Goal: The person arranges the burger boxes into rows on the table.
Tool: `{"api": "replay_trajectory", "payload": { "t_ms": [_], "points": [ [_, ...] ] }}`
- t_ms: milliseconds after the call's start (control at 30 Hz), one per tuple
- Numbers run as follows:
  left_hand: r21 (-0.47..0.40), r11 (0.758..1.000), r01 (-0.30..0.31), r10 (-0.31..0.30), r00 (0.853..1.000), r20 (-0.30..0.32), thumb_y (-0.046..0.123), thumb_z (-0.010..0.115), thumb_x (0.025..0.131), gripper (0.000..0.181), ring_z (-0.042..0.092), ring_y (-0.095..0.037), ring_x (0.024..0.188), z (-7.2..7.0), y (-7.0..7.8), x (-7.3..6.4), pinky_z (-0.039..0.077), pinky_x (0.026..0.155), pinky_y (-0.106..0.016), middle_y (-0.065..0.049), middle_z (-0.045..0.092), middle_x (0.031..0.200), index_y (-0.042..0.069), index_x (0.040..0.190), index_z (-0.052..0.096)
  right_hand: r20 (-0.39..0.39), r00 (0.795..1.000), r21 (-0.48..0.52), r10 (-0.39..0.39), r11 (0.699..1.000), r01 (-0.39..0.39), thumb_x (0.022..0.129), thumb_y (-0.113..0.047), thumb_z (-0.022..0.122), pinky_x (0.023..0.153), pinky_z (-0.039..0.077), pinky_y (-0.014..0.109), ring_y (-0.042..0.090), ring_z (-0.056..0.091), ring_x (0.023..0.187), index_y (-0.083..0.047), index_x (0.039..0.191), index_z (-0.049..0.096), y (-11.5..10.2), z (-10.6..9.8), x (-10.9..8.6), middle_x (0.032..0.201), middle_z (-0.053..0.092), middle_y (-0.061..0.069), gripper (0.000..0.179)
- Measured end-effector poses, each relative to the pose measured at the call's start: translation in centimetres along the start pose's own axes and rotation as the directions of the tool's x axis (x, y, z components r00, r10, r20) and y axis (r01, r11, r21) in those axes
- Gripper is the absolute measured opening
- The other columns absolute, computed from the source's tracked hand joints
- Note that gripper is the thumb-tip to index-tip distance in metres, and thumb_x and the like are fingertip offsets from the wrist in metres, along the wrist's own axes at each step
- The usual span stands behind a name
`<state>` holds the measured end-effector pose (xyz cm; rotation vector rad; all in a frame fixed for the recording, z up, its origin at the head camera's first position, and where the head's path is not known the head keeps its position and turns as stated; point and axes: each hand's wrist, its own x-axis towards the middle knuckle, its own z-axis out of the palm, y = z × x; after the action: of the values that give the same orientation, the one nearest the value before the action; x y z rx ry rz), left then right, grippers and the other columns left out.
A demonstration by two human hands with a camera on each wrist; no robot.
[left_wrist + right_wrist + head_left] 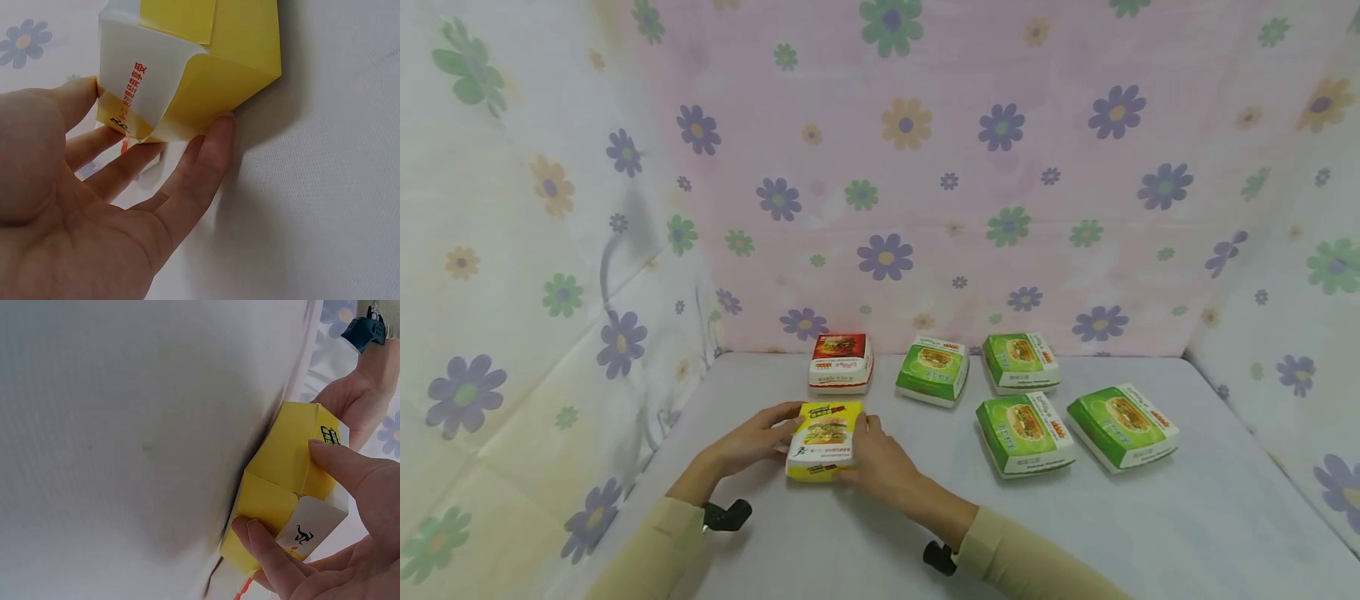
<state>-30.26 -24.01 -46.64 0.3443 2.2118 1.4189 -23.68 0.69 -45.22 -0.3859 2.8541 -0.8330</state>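
Observation:
A yellow and white burger box (826,437) with a printed burger on its lid sits on the white table, toward the left. Its left side is held by my left hand (748,442); in the left wrist view the thumb is at the upper edge and the fingertips meet the yellow side (219,81). From the opposite side my right hand (887,462) grips the same box, its thumb on the yellow front face and its fingers on the side panel in the right wrist view. Just behind stands a red and white burger box (841,367).
Several green and white burger boxes stand to the right: one green box (933,369) at the back middle, another green box (1021,363) beside it, a nearer green box (1025,435) and a rightmost green box (1123,427). A flowered cloth (955,242) encloses the white table (880,558).

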Motion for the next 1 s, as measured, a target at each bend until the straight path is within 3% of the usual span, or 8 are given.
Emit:
{"api": "replay_trajectory", "payload": {
  "t_ms": [233, 500, 800, 1000],
  "points": [
    [-0.007, 1.0, 0.013, -0.013, 1.0, 0.016, 0.041, 0.048, 0.109, 0.067, 0.056, -0.031, 0.127, -0.1, 0.0, 0.0, 0.054, 0.098, -0.046, -0.022, 0.036, 0.16, 0.006, 0.161, 0.026, -0.006, 1.0, -0.006, -0.004, 1.0, 0.004, 0.083, -0.036, 0.087, 0.088, 0.057, 0.038, 0.023, 0.062, 0.098, 0.009, 0.153, 0.031, -0.3, -0.1, -0.4, 0.146, 0.044, 0.024, 0.1],
    [0.016, 0.999, 0.029, -0.029, 1.0, -0.012, 0.049, 0.048, 0.107, 0.073, 0.055, -0.032, 0.128, 0.0, 0.2, -0.3, 0.053, 0.1, -0.047, -0.021, 0.029, 0.164, 0.011, 0.163, 0.022, -0.006, 0.999, -0.05, -0.031, 0.998, 0.031, 0.084, -0.04, 0.086, 0.081, 0.058, 0.033, 0.019, 0.061, 0.091, 0.01, 0.147, 0.039, 0.1, -0.1, -0.7, 0.138, 0.051, 0.022, 0.093],
    [0.14, 0.99, -0.01, 0.026, 0.993, -0.112, 0.044, 0.046, 0.109, 0.066, 0.057, -0.035, 0.126, -0.3, 0.9, -1.0, 0.057, 0.093, -0.042, -0.025, 0.033, 0.161, 0.01, 0.162, 0.025, 0.028, 1.0, -0.111, 0.011, 0.994, -0.007, 0.084, -0.047, 0.084, 0.091, 0.057, 0.042, 0.028, 0.064, 0.113, 0.004, 0.15, 0.041, 0.7, -1.4, -2.2, 0.147, 0.049, 0.02, 0.094],
    [0.266, 0.963, -0.044, 0.085, 0.986, -0.145, 0.048, 0.052, 0.106, 0.066, 0.049, -0.042, 0.134, -0.1, 2.6, -1.8, 0.055, 0.096, -0.047, -0.022, 0.038, 0.159, 0.013, 0.159, 0.033, 0.044, 0.998, -0.161, -0.049, 0.985, 0.055, 0.09, -0.048, 0.077, 0.091, 0.058, 0.046, 0.028, 0.063, 0.119, 0.0, 0.152, 0.041, 1.3, -3.5, -3.6, 0.152, 0.046, 0.016, 0.087]
  ]
}}
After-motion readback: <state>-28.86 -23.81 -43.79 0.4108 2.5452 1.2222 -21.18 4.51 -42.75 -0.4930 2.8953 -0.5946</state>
